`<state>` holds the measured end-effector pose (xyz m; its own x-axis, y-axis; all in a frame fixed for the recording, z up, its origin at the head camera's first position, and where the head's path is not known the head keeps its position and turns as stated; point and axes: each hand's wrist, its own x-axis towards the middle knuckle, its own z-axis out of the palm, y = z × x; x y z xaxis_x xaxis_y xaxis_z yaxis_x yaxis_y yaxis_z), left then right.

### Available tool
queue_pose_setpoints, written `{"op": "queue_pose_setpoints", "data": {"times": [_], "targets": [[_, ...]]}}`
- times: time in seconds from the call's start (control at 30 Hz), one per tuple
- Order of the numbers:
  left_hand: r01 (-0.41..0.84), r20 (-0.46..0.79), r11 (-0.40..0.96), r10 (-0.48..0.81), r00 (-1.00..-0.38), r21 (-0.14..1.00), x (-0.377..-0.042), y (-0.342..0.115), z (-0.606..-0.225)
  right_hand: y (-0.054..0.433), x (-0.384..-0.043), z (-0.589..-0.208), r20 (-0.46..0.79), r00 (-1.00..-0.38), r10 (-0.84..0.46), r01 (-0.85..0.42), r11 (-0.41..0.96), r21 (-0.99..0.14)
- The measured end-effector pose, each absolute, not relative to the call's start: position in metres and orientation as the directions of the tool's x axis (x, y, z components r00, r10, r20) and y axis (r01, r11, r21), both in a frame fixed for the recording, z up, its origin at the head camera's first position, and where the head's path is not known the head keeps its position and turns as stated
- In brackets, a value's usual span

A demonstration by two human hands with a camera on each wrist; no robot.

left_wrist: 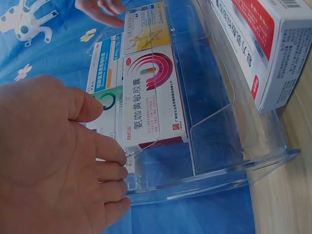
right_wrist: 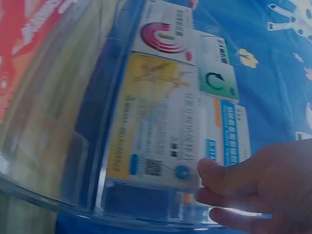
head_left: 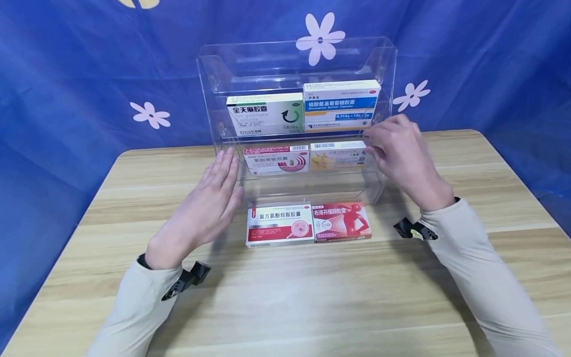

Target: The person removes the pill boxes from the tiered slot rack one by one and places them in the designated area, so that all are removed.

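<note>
A clear plastic tiered rack (head_left: 263, 187) holds medicine boxes. On its upper tier are a white-green box (head_left: 265, 116) and a blue-white box (head_left: 341, 106). A white box with magenta arcs (head_left: 276, 161) and a yellow-white box (head_left: 339, 157) share the middle tier. My left hand (head_left: 207, 201) is beside the rack's left side, its fingers nearly straight and holding nothing. At the opposite side, my right hand (head_left: 403, 156) has its bent fingers and thumb (right_wrist: 212, 170) by the right end of the yellow-white box, thumb and fingertips apart. Contact there is unclear.
In front at the rack's foot, a red-white medicine box (head_left: 280, 225) and a red medicine box (head_left: 341, 221) lie side by side. The wood-grain table (head_left: 285, 302) carries everything. Behind it hangs a blue cloth (head_left: 80, 74) with white flowers.
</note>
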<state>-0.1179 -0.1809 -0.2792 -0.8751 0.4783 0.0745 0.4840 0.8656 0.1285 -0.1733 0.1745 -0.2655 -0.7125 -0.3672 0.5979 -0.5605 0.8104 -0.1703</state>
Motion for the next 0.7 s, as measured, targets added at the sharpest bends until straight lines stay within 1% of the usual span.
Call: {"op": "queue_pose_setpoints", "data": {"times": [0.1, 0.23, 0.47, 0.57, 0.7], "targets": [[0.481, 0.072, 0.866, 0.476, -0.877, 0.135, -0.117, -0.181, -0.278, 0.174, -0.176, -0.271, 0.566, -0.724, -0.396, -0.572, 0.803, -0.170], [0.477, 0.052, 0.868, 0.475, -0.879, 0.138, -0.116, -0.181, -0.277, 0.172, -0.179, -0.276, 0.524, -0.755, -0.393, -0.552, 0.813, -0.185], [0.478, 0.053, 0.867, 0.476, -0.878, 0.141, -0.116, -0.180, -0.276, 0.174, -0.181, -0.271, 0.531, -0.763, -0.369, -0.557, 0.793, -0.249], [0.477, 0.053, 0.866, 0.474, -0.879, 0.148, -0.116, -0.180, -0.276, 0.176, -0.178, -0.261, 0.535, -0.776, -0.332, -0.546, 0.779, -0.309], [0.475, 0.061, 0.867, 0.472, -0.880, 0.152, -0.117, -0.180, -0.276, 0.185, -0.171, -0.245, 0.599, -0.767, -0.230, -0.538, 0.740, -0.405]]}}
